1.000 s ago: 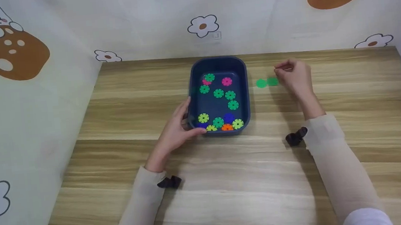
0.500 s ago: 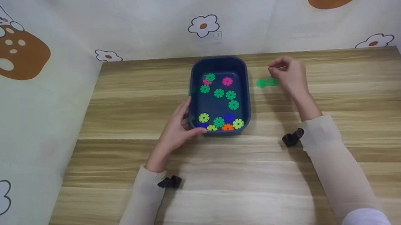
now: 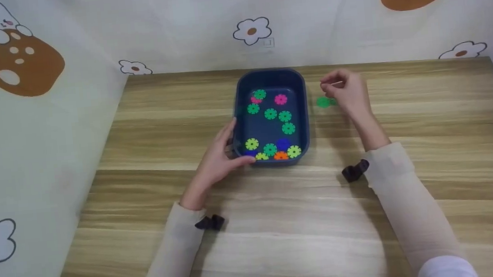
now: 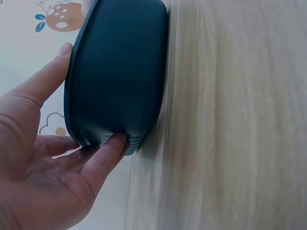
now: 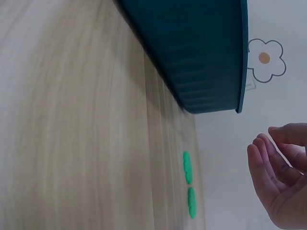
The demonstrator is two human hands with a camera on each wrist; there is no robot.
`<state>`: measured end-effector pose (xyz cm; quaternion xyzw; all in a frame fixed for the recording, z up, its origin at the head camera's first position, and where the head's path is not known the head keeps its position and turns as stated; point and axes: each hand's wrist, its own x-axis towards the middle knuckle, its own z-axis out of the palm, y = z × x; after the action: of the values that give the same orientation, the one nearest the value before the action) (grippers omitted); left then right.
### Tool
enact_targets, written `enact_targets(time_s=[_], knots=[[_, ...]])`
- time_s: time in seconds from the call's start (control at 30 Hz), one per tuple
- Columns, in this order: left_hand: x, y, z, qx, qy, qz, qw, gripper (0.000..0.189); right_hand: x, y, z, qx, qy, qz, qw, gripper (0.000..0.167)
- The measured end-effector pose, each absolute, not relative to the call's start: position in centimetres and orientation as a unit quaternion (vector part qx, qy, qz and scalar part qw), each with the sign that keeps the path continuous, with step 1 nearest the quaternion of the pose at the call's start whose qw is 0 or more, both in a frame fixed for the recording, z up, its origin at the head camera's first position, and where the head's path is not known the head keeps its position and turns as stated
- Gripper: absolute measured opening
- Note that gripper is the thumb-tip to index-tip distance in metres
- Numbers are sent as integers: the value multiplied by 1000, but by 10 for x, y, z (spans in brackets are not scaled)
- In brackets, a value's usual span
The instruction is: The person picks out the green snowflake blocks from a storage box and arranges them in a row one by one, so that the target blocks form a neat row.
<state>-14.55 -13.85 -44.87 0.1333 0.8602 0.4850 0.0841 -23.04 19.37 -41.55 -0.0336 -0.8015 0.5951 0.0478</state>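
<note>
Blue box (image 3: 269,80) held in spread left grip (image 3: 217,161); right grip (image 3: 352,94) half-curled.

Discs (image 3: 288,128) lay in a tub (image 3: 261,128) on the bench (image 3: 282,225), two other discs (image 3: 323,102) to its right. A wall (image 3: 200,30) stood behind.
</note>
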Motion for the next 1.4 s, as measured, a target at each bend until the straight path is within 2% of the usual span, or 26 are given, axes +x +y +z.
enact_targets(time_s=[0.77,1.4], knots=[[-146,-138,-447,131,863,479,93,104,-217,153,-402,44,-832,550,52,14],[-146,-139,-448,135,867,471,89,104,-205,123,-408,91,-842,532,-5,14]])
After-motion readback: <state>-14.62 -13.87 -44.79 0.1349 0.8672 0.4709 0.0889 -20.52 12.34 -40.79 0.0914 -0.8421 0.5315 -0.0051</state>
